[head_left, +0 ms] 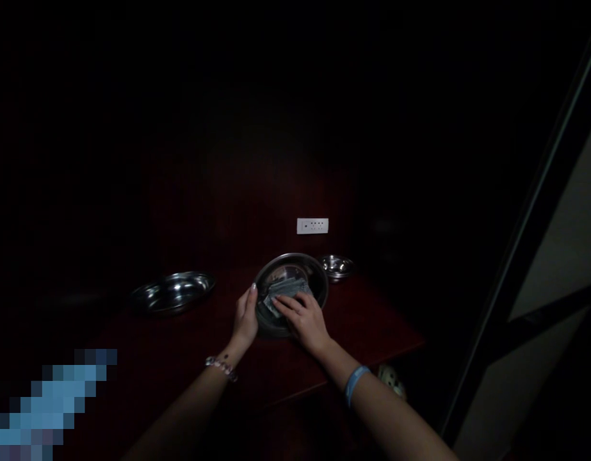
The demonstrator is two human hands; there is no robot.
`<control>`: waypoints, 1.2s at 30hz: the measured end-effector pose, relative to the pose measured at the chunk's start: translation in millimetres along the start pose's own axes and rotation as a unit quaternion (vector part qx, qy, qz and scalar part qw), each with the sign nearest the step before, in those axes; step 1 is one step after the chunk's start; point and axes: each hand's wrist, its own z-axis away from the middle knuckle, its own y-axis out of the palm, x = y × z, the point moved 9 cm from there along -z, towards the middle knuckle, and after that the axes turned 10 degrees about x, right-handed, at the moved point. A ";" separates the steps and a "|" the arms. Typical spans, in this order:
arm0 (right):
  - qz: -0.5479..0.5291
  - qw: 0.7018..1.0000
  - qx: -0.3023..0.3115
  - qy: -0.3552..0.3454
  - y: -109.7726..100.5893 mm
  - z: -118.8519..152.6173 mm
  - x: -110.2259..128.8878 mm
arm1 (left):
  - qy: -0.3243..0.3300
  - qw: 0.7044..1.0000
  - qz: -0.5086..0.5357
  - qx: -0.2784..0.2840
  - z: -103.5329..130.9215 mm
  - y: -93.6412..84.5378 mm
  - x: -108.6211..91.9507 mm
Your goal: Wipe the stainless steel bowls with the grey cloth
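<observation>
A round, shallow steel bowl is tilted toward me above the dark red table. My left hand grips its left rim, the thumb up along the edge and the other fingers hidden behind. Inside the bowl lies a folded grey-green cloth. My right hand presses this cloth against the inner surface, with its fingers bent over it. Whether the bowl's lower edge rests on the table I cannot tell.
On the dark red table, an oval steel dish stands at left and small steel bowls at back right. A white socket panel is on the wall behind. A dark frame rises at right. The surroundings are very dark.
</observation>
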 end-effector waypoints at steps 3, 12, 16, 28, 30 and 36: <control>0.035 0.998 0.031 -0.034 1.8 -2.9 9.5 | 0.025 0.999 -0.025 0.017 1.9 1.5 -5.5; 0.036 0.999 0.024 -0.018 -2.4 -8.6 7.4 | 0.064 0.993 -0.040 0.086 4.2 18.6 -25.1; 0.044 0.999 0.002 0.025 -2.0 -8.2 -1.3 | 0.065 0.990 -0.047 0.118 6.1 27.9 -32.1; 0.003 0.985 -0.053 0.162 -12.0 -2.5 -38.3 | 0.077 0.990 -0.046 0.113 13.7 30.0 -41.7; 0.002 0.986 -0.056 0.157 -11.6 -1.7 -37.8 | 0.073 0.991 -0.054 0.095 13.1 25.5 -37.0; -0.008 0.994 -0.032 0.103 -2.1 -4.8 -19.6 | 0.075 0.996 -0.042 -0.025 9.3 -1.4 -26.1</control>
